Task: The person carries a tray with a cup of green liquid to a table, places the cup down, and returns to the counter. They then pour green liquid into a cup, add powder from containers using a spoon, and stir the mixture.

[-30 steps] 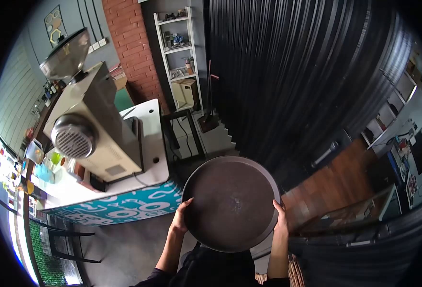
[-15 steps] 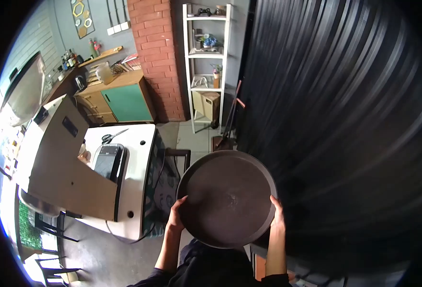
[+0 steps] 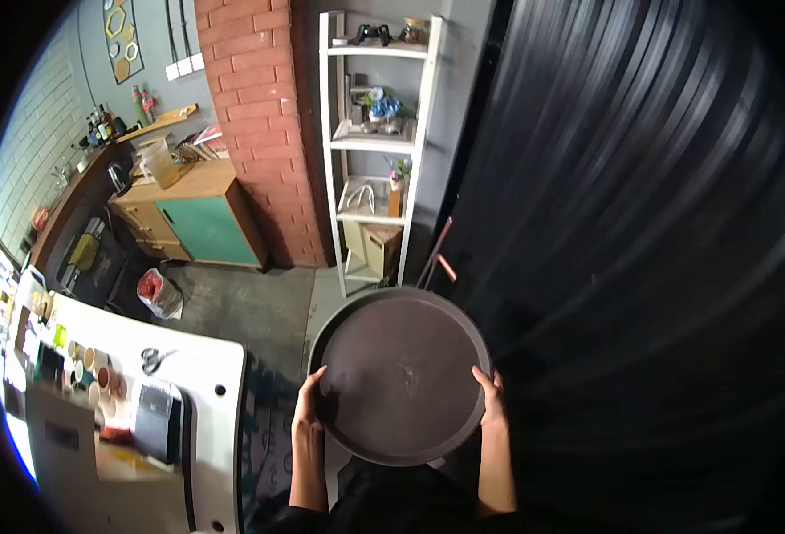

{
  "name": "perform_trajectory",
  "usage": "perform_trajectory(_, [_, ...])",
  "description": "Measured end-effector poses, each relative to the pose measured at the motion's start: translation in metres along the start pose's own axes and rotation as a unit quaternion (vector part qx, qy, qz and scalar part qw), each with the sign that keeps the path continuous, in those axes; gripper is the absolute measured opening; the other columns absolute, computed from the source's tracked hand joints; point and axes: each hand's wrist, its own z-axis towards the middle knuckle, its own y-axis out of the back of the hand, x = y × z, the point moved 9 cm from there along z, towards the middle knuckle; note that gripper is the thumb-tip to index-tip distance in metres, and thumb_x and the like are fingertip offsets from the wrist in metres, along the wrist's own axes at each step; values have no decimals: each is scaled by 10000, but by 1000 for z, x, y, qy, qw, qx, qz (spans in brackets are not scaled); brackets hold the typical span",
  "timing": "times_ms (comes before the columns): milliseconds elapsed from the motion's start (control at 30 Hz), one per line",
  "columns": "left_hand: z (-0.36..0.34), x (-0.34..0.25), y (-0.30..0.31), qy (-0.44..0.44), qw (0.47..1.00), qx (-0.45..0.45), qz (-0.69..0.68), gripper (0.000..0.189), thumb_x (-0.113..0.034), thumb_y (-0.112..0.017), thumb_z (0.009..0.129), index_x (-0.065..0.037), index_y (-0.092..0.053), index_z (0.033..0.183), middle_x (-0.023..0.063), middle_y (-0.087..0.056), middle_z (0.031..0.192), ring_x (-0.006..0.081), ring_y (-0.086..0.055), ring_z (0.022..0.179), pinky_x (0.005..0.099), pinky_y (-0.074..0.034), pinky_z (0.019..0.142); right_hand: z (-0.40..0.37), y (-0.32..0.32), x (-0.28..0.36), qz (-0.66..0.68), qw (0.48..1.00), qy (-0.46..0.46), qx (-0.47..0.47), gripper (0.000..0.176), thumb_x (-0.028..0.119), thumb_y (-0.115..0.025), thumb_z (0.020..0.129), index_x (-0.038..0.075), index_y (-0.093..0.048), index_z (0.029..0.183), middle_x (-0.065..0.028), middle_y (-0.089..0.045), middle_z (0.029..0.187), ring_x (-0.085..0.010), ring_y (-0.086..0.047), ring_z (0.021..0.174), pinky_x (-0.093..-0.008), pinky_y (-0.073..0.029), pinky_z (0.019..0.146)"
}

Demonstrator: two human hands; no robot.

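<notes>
A large round dark brown serving tray is held out in front of my body, its inner face turned up toward me. On its left rim my left hand is closed, thumb over the edge and fingers hidden beneath. My right hand grips the opposite rim in the same way. Nothing lies on the tray; a pale scuff marks its middle.
To the left stands a white table with scissors, a black device and several cups. Ahead are a white ladder shelf, a brick pillar and a wooden cabinet. A dark curtain hangs along the right.
My view has moved forward, so the shelf looks nearer and the table has slid lower left. More cups and a bin have come into sight. Both hands still hold the tray.
</notes>
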Motion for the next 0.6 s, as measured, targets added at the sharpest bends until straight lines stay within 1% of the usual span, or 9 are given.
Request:
perform_trajectory(33, [20, -9, -9, 6, 1000, 8, -5, 490, -313, -636, 851, -58, -539, 1258, 115, -588, 1200, 267, -570, 1082, 406, -468, 938, 24, -11, 7, -12, 1000, 1, -11, 571, 252, -714, 811, 18, -511, 1290, -108, -577, 1179, -219, -566, 1062, -350, -457, 907])
perform_trajectory(167, [83, -53, -17, -10, 996, -73, 43, 412, -288, -638, 864, -39, -593, 1189, 125, -592, 1189, 248, -580, 1066, 391, -484, 918, 114, -76, 35, -89, 995, -14, 35, 618, 290, -747, 780, -9, -522, 1273, -121, -573, 1186, -223, -548, 1090, -351, -434, 935])
perform_trajectory(233, [96, -82, -18, -26, 992, -118, 46, 381, -293, -647, 876, -47, -611, 1164, 92, -632, 1074, 196, -624, 916, 360, -532, 789, 145, -118, 47, -103, 993, -9, 55, 479, 306, -703, 830, -12, -600, 1174, -84, -625, 1046, -189, -567, 1025, -340, -425, 925])
perform_trajectory(267, [98, -98, -25, -37, 992, -119, 28, 376, -306, -642, 889, -47, -611, 1159, 80, -639, 1043, 183, -626, 877, 349, -533, 747, 170, -133, 45, -128, 989, 15, 77, 425, 287, -683, 849, -10, -615, 1145, -60, -632, 1019, -165, -565, 1003, -325, -420, 915])
perform_trajectory(300, [102, -112, -26, -50, 992, -119, 8, 372, -319, -637, 902, -47, -612, 1154, 68, -645, 1012, 170, -628, 839, 337, -533, 705, 197, -151, 35, -143, 980, 15, 134, 393, 276, -677, 856, -7, -624, 1124, -51, -629, 1049, -149, -555, 1002, -313, -419, 909])
perform_trajectory(367, [111, -126, 1, -86, 983, -161, -2, 372, -341, -614, 924, -41, -613, 1144, 61, -650, 982, 160, -628, 816, 322, -528, 684, 223, -203, 34, -185, 965, 28, 183, 369, 267, -660, 877, -3, -623, 1127, -47, -622, 1079, -139, -546, 1007, -303, -419, 903])
perform_trajectory(433, [121, -140, 31, -127, 971, -203, -15, 379, -362, -591, 945, -34, -614, 1133, 54, -655, 953, 151, -628, 792, 307, -523, 664, 237, -266, 28, -200, 947, 10, 252, 361, 260, -649, 890, -2, -619, 1136, -45, -620, 1088, -138, -544, 1013, -303, -418, 907])
perform_trajectory(500, [123, -150, 56, -174, 961, -213, -26, 419, -408, -523, 980, -22, -621, 1113, 44, -662, 891, 136, -626, 739, 278, -517, 648, 251, -321, 11, -220, 921, -14, 322, 354, 253, -638, 903, -2, -614, 1146, -44, -617, 1097, -136, -542, 1019, -303, -417, 910])
perform_trajectory(600, [114, -172, 80, -214, 924, -316, -16, 475, -450, -487, 985, -11, -630, 1095, 53, -668, 873, 133, -628, 716, 268, -519, 648, 284, -395, -31, -222, 885, -61, 404, 335, 200, -602, 928, -1, -588, 1196, -60, -619, 1129, -156, -568, 1050, -308, -447, 901])
